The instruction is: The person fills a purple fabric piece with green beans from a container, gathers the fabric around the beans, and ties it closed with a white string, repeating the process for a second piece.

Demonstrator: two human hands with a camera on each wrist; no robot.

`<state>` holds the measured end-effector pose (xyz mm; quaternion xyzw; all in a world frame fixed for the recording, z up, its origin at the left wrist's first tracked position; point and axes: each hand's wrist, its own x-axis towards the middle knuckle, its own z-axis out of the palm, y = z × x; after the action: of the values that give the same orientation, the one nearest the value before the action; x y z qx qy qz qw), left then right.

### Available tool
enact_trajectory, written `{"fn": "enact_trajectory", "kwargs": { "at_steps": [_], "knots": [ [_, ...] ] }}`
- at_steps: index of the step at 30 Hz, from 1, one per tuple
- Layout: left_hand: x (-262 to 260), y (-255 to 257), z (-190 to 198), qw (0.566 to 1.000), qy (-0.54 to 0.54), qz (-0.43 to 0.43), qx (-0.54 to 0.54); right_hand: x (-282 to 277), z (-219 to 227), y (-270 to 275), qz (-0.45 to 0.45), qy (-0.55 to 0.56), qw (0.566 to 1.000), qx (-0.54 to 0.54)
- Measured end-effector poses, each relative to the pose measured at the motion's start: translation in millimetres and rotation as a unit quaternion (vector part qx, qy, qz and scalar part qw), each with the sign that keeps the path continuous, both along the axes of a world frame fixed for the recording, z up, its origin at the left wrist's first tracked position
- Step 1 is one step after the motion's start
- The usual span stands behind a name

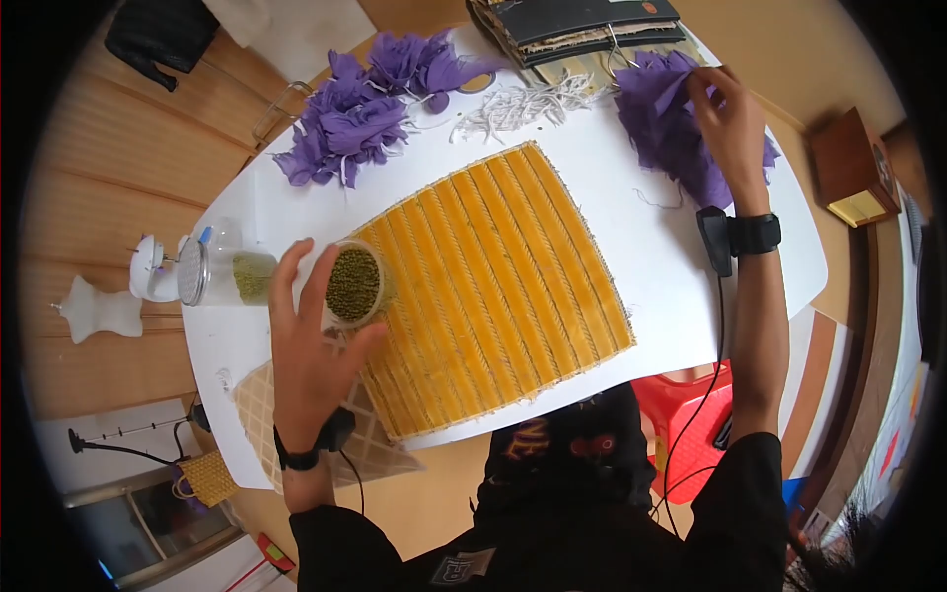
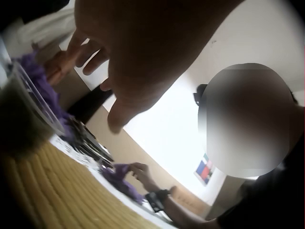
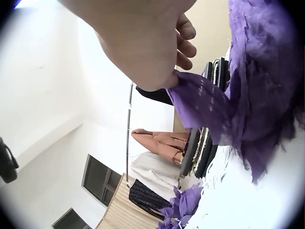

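My left hand (image 1: 314,340), fingers straight and spread, hovers beside a round clear container (image 1: 353,284) of small green beans or beads. In the left wrist view the container's rim (image 2: 40,98) shows apart from the fingers. It sits by the left edge of a yellow quilted panel (image 1: 493,286) with stitched stripes and frayed edges. At the table's far right, my right hand (image 1: 735,133) pinches an edge of a ruffled purple cloth (image 1: 656,128). A corner of that cloth (image 3: 202,102) stretches from thumb and fingers in the right wrist view, the rest bunched on the table.
More purple ruffled cloth (image 1: 345,123) is heaped at the back left. White strings (image 1: 528,107) lie near a dark sample binder (image 1: 582,35). A lidded jar (image 1: 225,273) lies on its side at the left, above a lattice-patterned sheet (image 1: 340,449). A red stool (image 1: 681,434) stands below the table.
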<state>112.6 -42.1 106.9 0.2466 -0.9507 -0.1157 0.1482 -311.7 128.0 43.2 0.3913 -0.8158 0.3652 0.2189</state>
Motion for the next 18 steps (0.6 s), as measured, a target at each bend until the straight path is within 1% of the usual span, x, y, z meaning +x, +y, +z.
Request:
{"fn": "enact_trajectory", "kwargs": {
  "at_steps": [1,2,3,4,5,6,7,8,9,10,11,13,14,15,17,18],
  "knots": [
    [-2.5,5.9,1.9,0.998,0.05,-0.022,0.011,3.3,5.2,-0.9,0.01,0.008,0.999,-0.045],
    [-4.9,6.6,-0.6,0.998,0.053,-0.021,0.017,7.3,10.2,-2.2,0.011,0.011,0.999,-0.038],
    [-8.1,6.1,-3.0,0.978,0.018,-0.156,0.14,12.9,15.6,-3.4,0.022,0.013,0.997,-0.076],
    [-11.4,6.5,-5.7,0.922,-0.016,-0.289,0.256,19.6,20.2,-3.8,0.033,0.016,0.993,-0.114],
    [-17.4,11.7,-10.4,0.921,-0.009,-0.291,0.259,27.6,23.2,-2.2,0.032,0.022,0.993,-0.109],
    [-27.0,20.5,-17.3,0.87,-0.048,-0.301,0.388,36.8,26.2,0.5,0.08,-0.079,0.986,-0.122],
    [-36.0,27.5,-24.0,0.8,-0.086,-0.308,0.507,47.6,30.8,2.6,0.127,-0.177,0.967,-0.134],
    [-41.9,31.0,-30.5,0.8,-0.079,-0.313,0.506,64.9,38.6,2.6,0.184,-0.29,0.928,-0.147],
    [-45.7,33.5,-37.7,0.735,-0.102,-0.29,0.604,84.0,44.4,0.8,0.238,-0.401,0.871,-0.158],
    [-48.1,35.9,-44.7,0.658,-0.129,-0.26,0.695,100.1,44.2,-2.1,0.285,-0.471,0.822,-0.146],
    [-52.1,39.1,-52.4,0.656,-0.131,-0.257,0.698,113.3,41.2,-5.2,0.328,-0.54,0.763,-0.134],
    [-62.3,42.1,-69.6,0.55,0.026,-0.198,0.811,127.3,29.3,-11.5,0.407,-0.622,0.662,-0.1],
    [-65.7,37.7,-79.3,0.552,0.04,-0.196,0.81,131.4,28.6,-13.2,0.414,-0.675,0.605,-0.084],
    [-67.5,34.3,-87.6,0.548,0.047,-0.19,0.813,134.8,27.4,-14.8,0.415,-0.679,0.601,-0.075],
    [-69.0,29.7,-100.9,0.364,0.124,-0.163,0.908,140.1,24.3,-18.5,0.399,-0.703,0.587,-0.046],
    [-67.7,29.0,-102.3,0.372,0.116,-0.158,0.907,141.0,20.7,-19.7,0.397,-0.707,0.584,-0.036]
  ]
}}
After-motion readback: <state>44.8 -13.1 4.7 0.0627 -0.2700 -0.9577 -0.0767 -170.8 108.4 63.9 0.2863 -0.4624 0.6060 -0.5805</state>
